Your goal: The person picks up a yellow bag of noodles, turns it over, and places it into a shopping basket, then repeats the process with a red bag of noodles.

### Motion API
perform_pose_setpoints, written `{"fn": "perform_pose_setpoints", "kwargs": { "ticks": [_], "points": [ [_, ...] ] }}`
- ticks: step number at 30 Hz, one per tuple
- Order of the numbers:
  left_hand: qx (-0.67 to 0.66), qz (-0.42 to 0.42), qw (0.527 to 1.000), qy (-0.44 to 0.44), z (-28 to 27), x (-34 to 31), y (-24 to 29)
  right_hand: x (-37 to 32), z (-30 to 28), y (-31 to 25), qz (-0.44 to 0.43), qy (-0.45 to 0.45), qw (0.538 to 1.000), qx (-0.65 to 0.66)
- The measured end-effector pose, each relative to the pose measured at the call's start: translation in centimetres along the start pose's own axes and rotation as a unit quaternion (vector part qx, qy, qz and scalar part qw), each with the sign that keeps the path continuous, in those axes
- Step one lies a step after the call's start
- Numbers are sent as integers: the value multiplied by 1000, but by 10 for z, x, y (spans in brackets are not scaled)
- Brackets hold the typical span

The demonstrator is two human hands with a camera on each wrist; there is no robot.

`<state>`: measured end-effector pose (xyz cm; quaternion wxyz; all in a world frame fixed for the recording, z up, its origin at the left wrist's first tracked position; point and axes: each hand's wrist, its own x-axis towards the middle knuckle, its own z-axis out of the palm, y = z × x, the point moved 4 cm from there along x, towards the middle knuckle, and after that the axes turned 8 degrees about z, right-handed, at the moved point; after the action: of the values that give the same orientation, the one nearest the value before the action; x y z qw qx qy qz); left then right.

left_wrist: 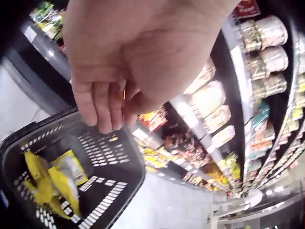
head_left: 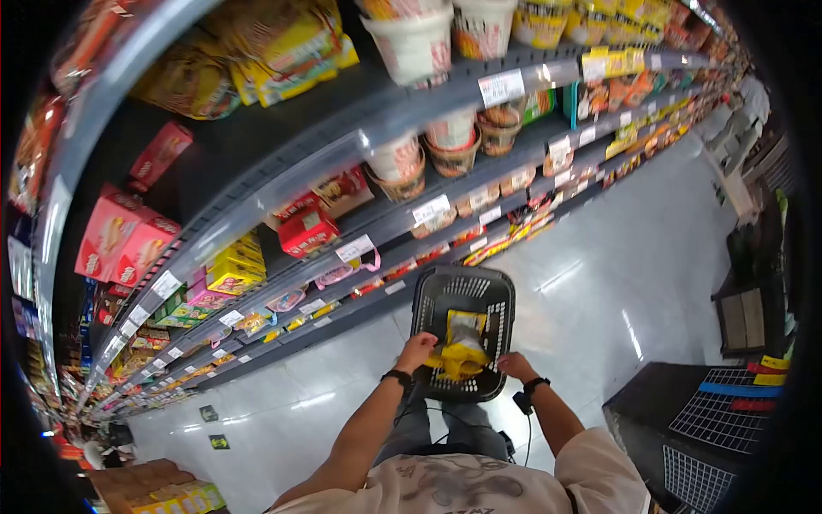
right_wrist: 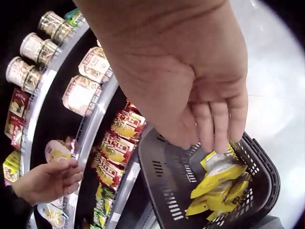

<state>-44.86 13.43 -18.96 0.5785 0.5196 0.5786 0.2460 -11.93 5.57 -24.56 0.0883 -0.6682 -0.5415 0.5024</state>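
Note:
A black plastic basket (head_left: pixel 425 295) sits in front of the person's legs, with yellow bagged snacks (head_left: pixel 465 351) in it. At its left rim in the head view is my left hand (head_left: pixel 418 351); the left wrist view shows its fingers (left_wrist: pixel 101 107) loosely bent, holding nothing. My right hand (head_left: pixel 516 367) is by the opposite rim. From the right wrist, its relaxed fingers (right_wrist: pixel 220 126) hang over the basket, overlapping the yellow bags (right_wrist: pixel 221 183), with nothing gripped. Across from it in that view, my left hand (right_wrist: pixel 52 181) overlaps a pink pack on the shelf.
Long store shelves (head_left: pixel 360 154) run along the left, stocked with white tubs (head_left: pixel 407 43), red boxes (head_left: pixel 308 231) and bagged goods. Glossy floor (head_left: pixel 591 257) lies right of the basket. A black bin with white wire racks (head_left: pixel 719 411) stands at the lower right.

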Motion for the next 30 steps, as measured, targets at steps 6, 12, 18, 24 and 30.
{"fn": "perform_pose_setpoints", "kwargs": {
  "ticks": [6,12,18,24,30],
  "points": [
    [-71,208,973,74,-94,-33,174,-18,-39,-81,21,-53,994,96],
    [-36,345,931,115,-187,-69,342,-32,-115,-291,-194,77,977,46],
    [-90,449,883,107,-250,-78,471,-83,-157,-549,-345,23,930,122],
    [-191,329,918,115,-306,-28,554,-58,-228,-698,-315,-154,854,384],
    [-119,327,901,259,-346,0,589,3,-267,-746,-237,-53,844,478]
  ]
}}
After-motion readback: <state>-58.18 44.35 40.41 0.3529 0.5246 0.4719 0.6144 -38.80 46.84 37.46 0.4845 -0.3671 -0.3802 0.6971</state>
